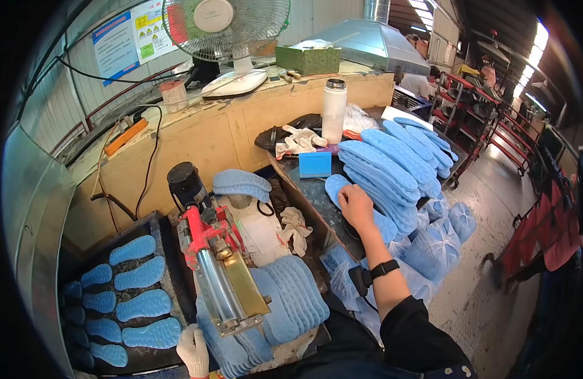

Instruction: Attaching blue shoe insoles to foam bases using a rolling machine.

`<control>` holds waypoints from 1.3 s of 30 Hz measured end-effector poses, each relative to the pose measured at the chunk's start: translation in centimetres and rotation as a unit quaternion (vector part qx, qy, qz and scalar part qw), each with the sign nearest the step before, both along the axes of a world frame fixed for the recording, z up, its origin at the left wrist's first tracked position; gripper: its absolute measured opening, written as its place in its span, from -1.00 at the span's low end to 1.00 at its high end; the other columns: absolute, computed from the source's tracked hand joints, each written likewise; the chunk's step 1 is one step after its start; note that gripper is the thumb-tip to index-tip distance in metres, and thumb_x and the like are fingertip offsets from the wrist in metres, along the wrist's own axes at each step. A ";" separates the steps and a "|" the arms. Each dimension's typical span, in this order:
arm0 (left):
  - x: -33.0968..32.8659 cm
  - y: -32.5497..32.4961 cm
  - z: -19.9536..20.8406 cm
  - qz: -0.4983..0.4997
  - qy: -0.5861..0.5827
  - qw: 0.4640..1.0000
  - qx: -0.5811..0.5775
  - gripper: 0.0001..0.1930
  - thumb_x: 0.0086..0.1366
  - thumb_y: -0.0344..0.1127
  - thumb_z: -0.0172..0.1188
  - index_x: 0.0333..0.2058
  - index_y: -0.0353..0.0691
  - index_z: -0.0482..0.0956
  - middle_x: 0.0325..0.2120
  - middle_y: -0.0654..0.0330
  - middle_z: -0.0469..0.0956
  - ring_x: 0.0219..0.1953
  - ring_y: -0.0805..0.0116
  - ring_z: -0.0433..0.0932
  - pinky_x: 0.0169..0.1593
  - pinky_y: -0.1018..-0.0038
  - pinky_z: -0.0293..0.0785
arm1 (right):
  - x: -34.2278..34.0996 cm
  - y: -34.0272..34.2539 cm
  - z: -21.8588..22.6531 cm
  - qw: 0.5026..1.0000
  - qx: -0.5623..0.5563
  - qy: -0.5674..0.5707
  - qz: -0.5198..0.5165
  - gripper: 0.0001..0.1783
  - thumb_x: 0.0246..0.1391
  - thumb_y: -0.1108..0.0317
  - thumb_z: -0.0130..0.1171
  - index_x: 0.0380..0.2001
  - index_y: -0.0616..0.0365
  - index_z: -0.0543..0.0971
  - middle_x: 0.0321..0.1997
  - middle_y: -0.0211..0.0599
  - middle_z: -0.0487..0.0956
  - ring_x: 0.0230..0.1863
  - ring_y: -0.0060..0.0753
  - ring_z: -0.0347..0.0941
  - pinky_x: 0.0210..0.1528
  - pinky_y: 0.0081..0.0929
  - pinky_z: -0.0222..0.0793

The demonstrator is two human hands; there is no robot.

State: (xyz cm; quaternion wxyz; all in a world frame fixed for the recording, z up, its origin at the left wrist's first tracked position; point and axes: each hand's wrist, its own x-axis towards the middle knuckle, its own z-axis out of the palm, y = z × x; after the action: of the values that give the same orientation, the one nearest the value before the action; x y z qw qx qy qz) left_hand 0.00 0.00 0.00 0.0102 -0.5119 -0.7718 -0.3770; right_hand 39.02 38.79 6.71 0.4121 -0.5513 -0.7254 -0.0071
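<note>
My right hand [356, 206], bare, is at the near left side of a large pile of blue insoles [383, 165]. Its fingers are curled closed on the rounded end of a blue insole [335, 186]. At the lower left my left hand [193, 351] wears a white knit glove. It is beside the dark belt's edge and the heel of an insole [153, 333] lying there; its fingertips are too unclear to tell their grip. Between my hands stands a red and silver roller machine [218, 271], with stacked insoles [292, 292] beside and under it.
Rows of insoles [139, 273] lie on the dark belt at left. A white bottle [334, 110], a blue box [315, 165] and gloves [303, 140] stand behind the pile. Filled plastic bags [433, 246] sit on the floor at right. A fan [241, 63] stands on the ledge.
</note>
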 end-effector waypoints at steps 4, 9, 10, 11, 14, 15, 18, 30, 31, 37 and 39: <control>2.6 0.4 2.9 0.087 -0.111 0.990 0.002 -0.53 0.16 -0.47 0.14 0.10 -0.29 0.48 -0.56 0.13 0.49 -0.55 0.35 0.45 -0.37 0.47 0.42 | -1.0 -0.4 0.3 1.000 0.019 0.001 0.003 -0.89 0.05 0.30 0.19 -0.45 0.08 0.55 -0.40 -0.21 0.48 -0.27 -0.06 0.48 -0.23 -0.14 0.38; 1.5 0.3 2.5 0.059 -0.066 0.996 0.011 -0.65 0.15 -0.46 0.14 -0.04 -0.32 0.56 -0.52 0.08 0.53 -0.52 0.26 0.51 -0.34 0.43 0.45 | -1.2 -0.3 0.5 1.000 0.013 0.014 0.003 -0.90 0.05 0.30 0.20 -0.44 0.07 0.56 -0.40 -0.24 0.48 -0.27 -0.07 0.48 -0.24 -0.14 0.38; 1.3 0.4 2.5 0.045 -0.014 0.999 0.003 -0.74 0.14 -0.44 0.16 -0.16 -0.30 0.60 -0.49 0.02 0.55 -0.47 0.12 0.54 -0.34 0.32 0.47 | -1.2 -0.3 0.4 1.000 0.013 0.015 0.002 -0.90 0.05 0.30 0.20 -0.44 0.07 0.56 -0.40 -0.24 0.48 -0.27 -0.07 0.48 -0.24 -0.14 0.38; 1.2 0.5 2.5 0.032 0.037 0.999 -0.005 -0.82 0.14 -0.41 0.18 -0.27 -0.28 0.64 -0.46 -0.03 0.57 -0.42 -0.03 0.56 -0.34 0.22 0.48 | -1.2 -0.2 0.5 1.000 0.018 0.015 0.006 -0.89 0.06 0.30 0.20 -0.44 0.07 0.56 -0.41 -0.24 0.48 -0.28 -0.07 0.48 -0.24 -0.14 0.37; 1.3 0.6 2.7 0.027 0.042 0.999 0.001 -0.82 0.13 -0.40 0.20 -0.28 -0.28 0.64 -0.47 -0.04 0.55 -0.43 -0.06 0.55 -0.34 0.21 0.47 | -1.4 0.0 0.5 1.000 0.019 0.015 0.009 -0.89 0.06 0.29 0.20 -0.44 0.08 0.55 -0.40 -0.23 0.48 -0.28 -0.06 0.48 -0.25 -0.14 0.37; 1.3 0.5 2.6 0.026 0.040 0.999 0.003 -0.83 0.12 -0.40 0.20 -0.29 -0.28 0.63 -0.48 -0.04 0.55 -0.43 -0.05 0.55 -0.34 0.20 0.47 | -1.5 0.0 0.5 1.000 0.018 0.013 0.009 -0.88 0.06 0.29 0.20 -0.45 0.08 0.55 -0.40 -0.23 0.48 -0.29 -0.06 0.48 -0.25 -0.13 0.37; 1.5 0.9 2.8 0.028 0.035 0.999 -0.019 -0.83 0.13 -0.39 0.20 -0.29 -0.28 0.63 -0.48 -0.03 0.55 -0.43 -0.06 0.55 -0.34 0.20 0.47 | -1.0 0.2 0.6 1.000 0.015 0.004 0.000 -0.88 0.07 0.29 0.19 -0.46 0.08 0.55 -0.40 -0.20 0.49 -0.28 -0.05 0.48 -0.25 -0.13 0.38; 3.7 -0.9 6.6 0.023 -0.002 0.997 -0.075 -0.63 0.34 -0.26 0.08 0.06 -0.27 0.53 -0.06 -0.10 0.58 -0.07 -0.05 0.58 0.01 0.27 0.46 | -1.3 -0.8 -0.3 1.000 0.017 0.019 0.017 -0.88 0.07 0.28 0.15 -0.45 0.07 0.55 -0.37 -0.19 0.50 -0.25 -0.03 0.49 -0.21 -0.10 0.42; 3.3 -1.0 6.2 0.021 -0.002 0.997 -0.075 -0.63 0.34 -0.26 0.08 0.06 -0.27 0.53 -0.06 -0.10 0.58 -0.07 -0.05 0.58 0.01 0.27 0.46 | -1.0 -0.9 -0.2 1.000 0.017 0.020 0.016 -0.88 0.07 0.28 0.15 -0.45 0.07 0.55 -0.37 -0.19 0.50 -0.25 -0.03 0.49 -0.21 -0.10 0.42; 3.1 -0.4 5.7 0.002 0.035 0.996 -0.076 -0.66 0.34 -0.23 0.08 0.00 -0.28 0.57 -0.12 -0.09 0.61 -0.11 -0.08 0.59 -0.02 0.24 0.48 | -0.8 -0.5 0.0 1.000 0.021 0.017 0.014 -0.89 0.07 0.30 0.16 -0.44 0.08 0.55 -0.36 -0.21 0.50 -0.24 -0.05 0.49 -0.21 -0.11 0.42; 3.0 -0.3 5.5 0.006 0.048 0.996 -0.081 -0.66 0.34 -0.22 0.08 -0.01 -0.27 0.58 -0.12 -0.08 0.61 -0.12 -0.07 0.59 -0.03 0.23 0.49 | -0.9 -0.4 0.0 1.000 0.016 0.015 0.007 -0.90 0.06 0.30 0.18 -0.43 0.07 0.54 -0.39 -0.23 0.49 -0.22 -0.08 0.49 -0.21 -0.14 0.40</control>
State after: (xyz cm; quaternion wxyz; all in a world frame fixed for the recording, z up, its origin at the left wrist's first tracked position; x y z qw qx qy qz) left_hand 2.98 -0.33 5.54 0.0080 -0.5236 -0.8018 -0.2878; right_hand 38.16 38.44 6.69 0.4317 -0.5396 -0.7228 -0.0076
